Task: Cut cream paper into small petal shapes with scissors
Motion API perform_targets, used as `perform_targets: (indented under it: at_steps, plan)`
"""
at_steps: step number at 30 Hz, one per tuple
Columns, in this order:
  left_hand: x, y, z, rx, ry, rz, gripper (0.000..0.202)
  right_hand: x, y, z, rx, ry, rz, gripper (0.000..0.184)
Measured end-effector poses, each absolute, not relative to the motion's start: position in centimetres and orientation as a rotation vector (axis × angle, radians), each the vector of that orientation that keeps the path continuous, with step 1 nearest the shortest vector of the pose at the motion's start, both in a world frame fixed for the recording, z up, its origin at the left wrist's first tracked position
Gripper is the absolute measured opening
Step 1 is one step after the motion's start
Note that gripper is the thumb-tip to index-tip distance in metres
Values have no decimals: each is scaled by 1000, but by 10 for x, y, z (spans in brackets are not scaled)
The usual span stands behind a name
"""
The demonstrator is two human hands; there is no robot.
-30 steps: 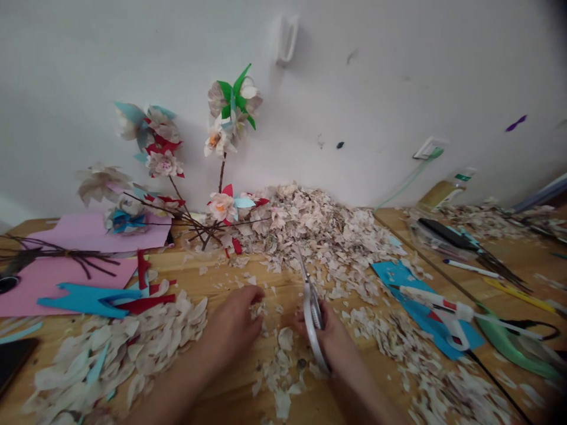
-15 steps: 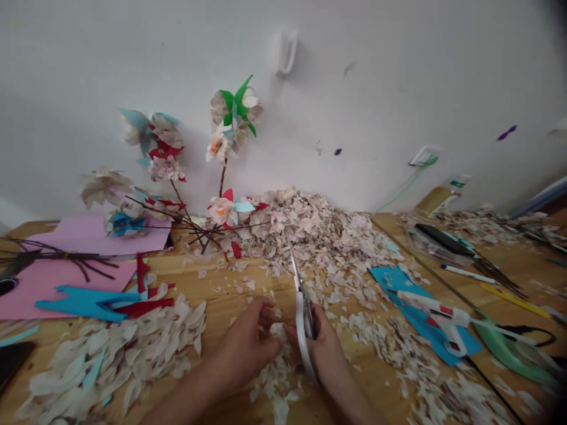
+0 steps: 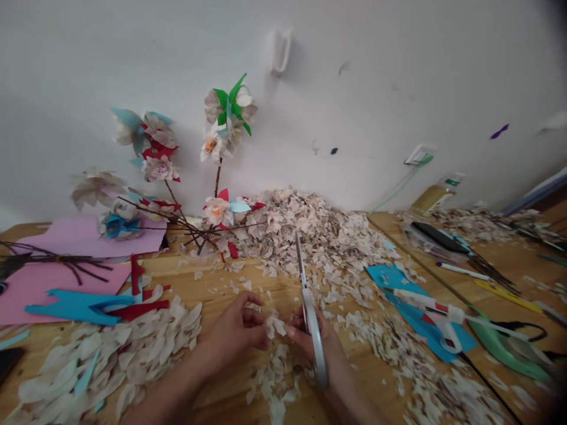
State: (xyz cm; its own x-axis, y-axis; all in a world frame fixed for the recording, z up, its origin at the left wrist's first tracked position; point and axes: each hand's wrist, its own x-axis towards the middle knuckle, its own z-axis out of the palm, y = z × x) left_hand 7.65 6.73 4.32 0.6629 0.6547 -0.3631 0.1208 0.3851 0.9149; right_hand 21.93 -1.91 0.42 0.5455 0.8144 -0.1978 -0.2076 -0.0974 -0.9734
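My left hand (image 3: 234, 332) and my right hand (image 3: 316, 342) meet low in the middle over the wooden table (image 3: 230, 277). Between their fingertips both pinch a small pale paper scrap (image 3: 275, 326). In my right hand also sits a pair of white-handled scissors (image 3: 310, 316), blades closed and pointing up and away from me. Loose pale scraps (image 3: 274, 378) lie under my hands.
A big heap of paper scraps (image 3: 310, 227) lies against the wall. Paper flowers on twigs (image 3: 221, 130) stand at the back left. Cut petals (image 3: 115, 354), pink paper (image 3: 53, 277) and blue cutouts (image 3: 71, 301) are left. A glue gun (image 3: 438, 310) on blue paper, pens and green ribbon are right.
My left hand has moved right from the table to meet my right hand, and a pale scrap has come up off the table between the fingertips.
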Motion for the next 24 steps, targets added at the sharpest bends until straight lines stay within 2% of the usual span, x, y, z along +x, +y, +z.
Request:
perform_targets:
  at_steps: [8, 15, 20, 24]
  plan:
    - [70, 72, 42, 1351, 933, 517, 29, 221, -19, 5, -1401, -532, 940, 43]
    - [77, 56, 46, 1460, 890, 518, 40, 217, -19, 11, -1386, -546, 991, 43]
    - [81, 55, 42, 1393, 879, 528, 29, 215, -21, 10, -1407, -577, 1016, 41]
    - [78, 60, 42, 1362, 870, 518, 29, 215, -22, 11, -1433, -586, 1019, 40]
